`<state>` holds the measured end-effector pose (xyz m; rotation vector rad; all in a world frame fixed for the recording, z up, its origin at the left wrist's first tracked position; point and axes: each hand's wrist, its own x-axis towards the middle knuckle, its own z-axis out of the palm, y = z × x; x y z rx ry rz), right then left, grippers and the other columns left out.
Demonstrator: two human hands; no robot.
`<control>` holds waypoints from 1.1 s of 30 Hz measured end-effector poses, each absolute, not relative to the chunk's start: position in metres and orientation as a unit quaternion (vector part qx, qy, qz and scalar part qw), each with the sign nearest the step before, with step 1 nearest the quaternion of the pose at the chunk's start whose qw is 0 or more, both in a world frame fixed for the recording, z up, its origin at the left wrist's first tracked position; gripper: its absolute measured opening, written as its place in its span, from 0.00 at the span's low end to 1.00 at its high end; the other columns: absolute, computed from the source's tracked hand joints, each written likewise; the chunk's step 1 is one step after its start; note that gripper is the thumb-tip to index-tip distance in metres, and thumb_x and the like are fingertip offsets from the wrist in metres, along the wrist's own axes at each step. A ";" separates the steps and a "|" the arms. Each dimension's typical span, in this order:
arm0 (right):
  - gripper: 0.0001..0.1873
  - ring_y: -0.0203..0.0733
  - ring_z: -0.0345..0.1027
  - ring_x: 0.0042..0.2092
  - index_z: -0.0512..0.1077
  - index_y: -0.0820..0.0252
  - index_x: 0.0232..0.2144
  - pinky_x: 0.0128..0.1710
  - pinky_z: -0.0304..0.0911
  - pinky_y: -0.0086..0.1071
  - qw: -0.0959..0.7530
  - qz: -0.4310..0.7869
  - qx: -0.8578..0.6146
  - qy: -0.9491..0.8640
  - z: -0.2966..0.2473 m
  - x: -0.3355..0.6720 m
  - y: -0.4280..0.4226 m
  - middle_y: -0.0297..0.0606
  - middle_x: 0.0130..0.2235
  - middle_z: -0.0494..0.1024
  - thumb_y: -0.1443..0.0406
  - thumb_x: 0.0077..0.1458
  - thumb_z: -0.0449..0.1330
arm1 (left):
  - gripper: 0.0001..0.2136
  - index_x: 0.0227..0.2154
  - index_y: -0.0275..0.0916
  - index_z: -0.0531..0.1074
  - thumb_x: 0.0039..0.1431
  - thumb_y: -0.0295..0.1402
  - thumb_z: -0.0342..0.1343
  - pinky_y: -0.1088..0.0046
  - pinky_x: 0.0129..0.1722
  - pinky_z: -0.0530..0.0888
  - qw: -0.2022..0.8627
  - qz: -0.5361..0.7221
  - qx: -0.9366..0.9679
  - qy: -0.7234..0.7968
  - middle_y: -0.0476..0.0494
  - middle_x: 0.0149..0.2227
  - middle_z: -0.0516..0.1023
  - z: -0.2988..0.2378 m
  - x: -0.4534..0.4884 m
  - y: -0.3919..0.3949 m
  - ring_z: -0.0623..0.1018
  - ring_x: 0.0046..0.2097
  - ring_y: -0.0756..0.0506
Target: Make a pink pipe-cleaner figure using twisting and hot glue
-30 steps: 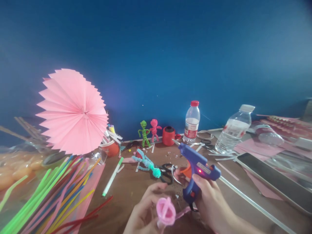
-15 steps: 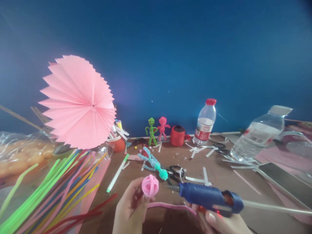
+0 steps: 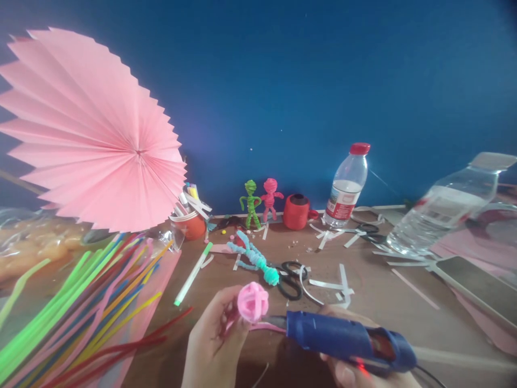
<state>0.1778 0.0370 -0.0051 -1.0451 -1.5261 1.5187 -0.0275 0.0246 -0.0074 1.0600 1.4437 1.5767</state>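
Note:
My left hand (image 3: 213, 342) is closed round the stem of a pink pipe-cleaner ball (image 3: 252, 302), holding it upright at the bottom middle. My right hand (image 3: 355, 373), mostly cut off by the bottom edge, grips a blue hot glue gun (image 3: 347, 340) lying level, its metal nozzle pointing left and almost touching the ball. A pink pipe-cleaner tail runs under the nozzle. A red light glows under the gun.
Black scissors (image 3: 291, 279), a teal pipe-cleaner figure (image 3: 253, 260), green and pink figures (image 3: 260, 202), a red spool (image 3: 296, 211) and two water bottles (image 3: 346, 186) stand behind. A pink paper fan (image 3: 92, 134) and coloured pipe cleaners (image 3: 81, 307) fill the left. Paper strips litter the wooden table (image 3: 375, 302).
The glue gun went from upright to level and its nozzle closed in on the pink ball, which my left hand raised. The view moved nearer to the fan.

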 end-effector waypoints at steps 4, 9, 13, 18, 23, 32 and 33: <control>0.20 0.33 0.59 0.22 0.71 0.60 0.23 0.19 0.57 0.24 0.369 0.590 -0.414 -0.587 -0.002 0.176 0.036 0.32 0.20 0.65 0.48 0.42 0.62 | 0.11 0.34 0.39 0.75 0.47 0.38 0.61 0.83 0.14 0.66 0.368 0.609 0.419 0.564 0.48 0.25 0.75 -0.009 -0.028 0.024 0.65 0.18 0.54; 0.19 0.36 0.60 0.23 0.71 0.58 0.20 0.18 0.56 0.25 0.407 0.600 -0.421 -0.545 -0.001 0.172 0.034 0.33 0.18 0.65 0.49 0.38 0.65 | 0.11 0.34 0.39 0.75 0.47 0.38 0.60 0.82 0.15 0.65 0.364 0.601 0.424 0.572 0.48 0.25 0.75 -0.009 -0.029 0.025 0.66 0.19 0.53; 0.19 0.37 0.59 0.23 0.71 0.59 0.19 0.18 0.55 0.25 0.422 0.599 -0.421 -0.535 -0.004 0.170 0.034 0.34 0.19 0.65 0.49 0.37 0.65 | 0.11 0.34 0.39 0.75 0.47 0.38 0.60 0.81 0.16 0.67 0.356 0.603 0.426 0.572 0.48 0.24 0.75 -0.009 -0.029 0.025 0.65 0.18 0.53; 0.19 0.38 0.60 0.25 0.72 0.58 0.20 0.20 0.58 0.26 0.422 0.588 -0.428 -0.541 -0.003 0.169 0.035 0.35 0.21 0.67 0.48 0.37 0.65 | 0.11 0.33 0.39 0.75 0.47 0.38 0.60 0.80 0.18 0.69 0.349 0.590 0.438 0.582 0.50 0.21 0.74 -0.007 -0.029 0.025 0.65 0.17 0.53; 0.19 0.37 0.59 0.24 0.72 0.58 0.20 0.20 0.58 0.27 0.419 0.579 -0.433 -0.550 -0.004 0.170 0.034 0.35 0.22 0.67 0.48 0.37 0.65 | 0.12 0.34 0.38 0.75 0.48 0.39 0.59 0.81 0.15 0.65 0.351 0.594 0.429 0.582 0.45 0.29 0.77 -0.008 -0.028 0.024 0.65 0.17 0.54; 0.22 0.41 0.64 0.25 0.73 0.56 0.35 0.21 0.63 0.31 0.461 0.561 -0.473 -0.498 -0.040 0.180 0.026 0.37 0.25 0.71 0.55 0.36 0.69 | 0.13 0.34 0.38 0.75 0.47 0.40 0.59 0.81 0.15 0.66 0.351 0.587 0.432 0.588 0.44 0.30 0.79 -0.007 -0.029 0.025 0.69 0.19 0.52; 0.21 0.43 0.66 0.27 0.73 0.57 0.34 0.21 0.64 0.32 0.463 0.564 -0.474 -0.493 -0.041 0.180 0.025 0.38 0.25 0.71 0.55 0.36 0.69 | 0.13 0.33 0.38 0.75 0.47 0.40 0.59 0.81 0.16 0.67 0.351 0.587 0.430 0.588 0.45 0.30 0.79 -0.007 -0.028 0.025 0.69 0.20 0.52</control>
